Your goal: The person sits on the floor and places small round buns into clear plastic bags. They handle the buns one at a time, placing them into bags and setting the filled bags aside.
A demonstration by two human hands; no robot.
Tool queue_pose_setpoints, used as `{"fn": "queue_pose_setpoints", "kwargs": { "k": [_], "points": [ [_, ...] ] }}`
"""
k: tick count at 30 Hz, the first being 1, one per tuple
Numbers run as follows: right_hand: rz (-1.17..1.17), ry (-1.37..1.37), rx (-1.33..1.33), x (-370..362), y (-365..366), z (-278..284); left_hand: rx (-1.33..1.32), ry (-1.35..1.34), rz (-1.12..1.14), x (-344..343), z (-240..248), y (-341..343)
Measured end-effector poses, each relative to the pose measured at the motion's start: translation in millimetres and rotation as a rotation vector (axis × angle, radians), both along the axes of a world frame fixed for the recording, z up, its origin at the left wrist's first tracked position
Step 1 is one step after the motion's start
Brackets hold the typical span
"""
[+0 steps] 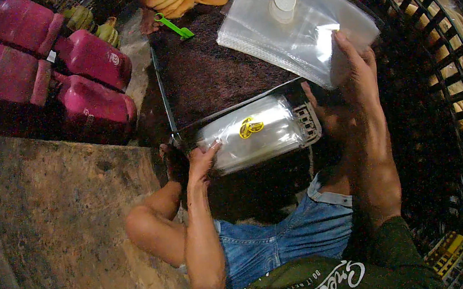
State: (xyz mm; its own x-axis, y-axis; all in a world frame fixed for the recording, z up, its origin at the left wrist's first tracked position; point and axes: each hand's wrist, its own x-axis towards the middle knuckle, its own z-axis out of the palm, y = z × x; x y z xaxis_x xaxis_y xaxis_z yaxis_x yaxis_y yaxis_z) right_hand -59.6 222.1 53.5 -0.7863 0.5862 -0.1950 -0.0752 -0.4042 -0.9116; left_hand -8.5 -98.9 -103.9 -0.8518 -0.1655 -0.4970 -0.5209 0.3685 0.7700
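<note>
Two stacks of clear plastic bags are seen; the bags in each cannot be counted. The upper stack (253, 22) is held at its near right side by the right hand (356, 63), thumb on top and fingers behind. One white round cup (285, 4) is set upon it. The lower stack (276, 130), marked with one yellow print, is touched at its left end by the left hand (204, 161); whether it is gripped cannot be told. At its right end one slotted pale holder (308, 124) is partly covered; whether the bags are held inside is unclear.

One green plastic tool (175, 26) is laid on the dark brown surface (209, 65), near two piles of buns (170, 0), with at least three in the left pile and two in the right. Four pink blocks (98, 106) are grouped at the far left. One black slatted crate (436, 53) is placed at the right; pale brown rounded things are glimpsed through its slots, but whether they are inside or behind is unclear.
</note>
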Motion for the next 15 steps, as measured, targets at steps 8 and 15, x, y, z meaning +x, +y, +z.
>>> {"fn": "queue_pose_setpoints", "kwargs": {
  "k": [8,15],
  "points": [
    [0.149,-0.046,0.082,-4.4,15.6,-14.5,0.404,-0.163,0.213,-0.1,-46.2,-13.9],
    [0.134,-0.090,0.068,0.1,9.9,-5.4,-0.145,0.023,0.090,1.4,-34.9,-9.4]
  ]
}}
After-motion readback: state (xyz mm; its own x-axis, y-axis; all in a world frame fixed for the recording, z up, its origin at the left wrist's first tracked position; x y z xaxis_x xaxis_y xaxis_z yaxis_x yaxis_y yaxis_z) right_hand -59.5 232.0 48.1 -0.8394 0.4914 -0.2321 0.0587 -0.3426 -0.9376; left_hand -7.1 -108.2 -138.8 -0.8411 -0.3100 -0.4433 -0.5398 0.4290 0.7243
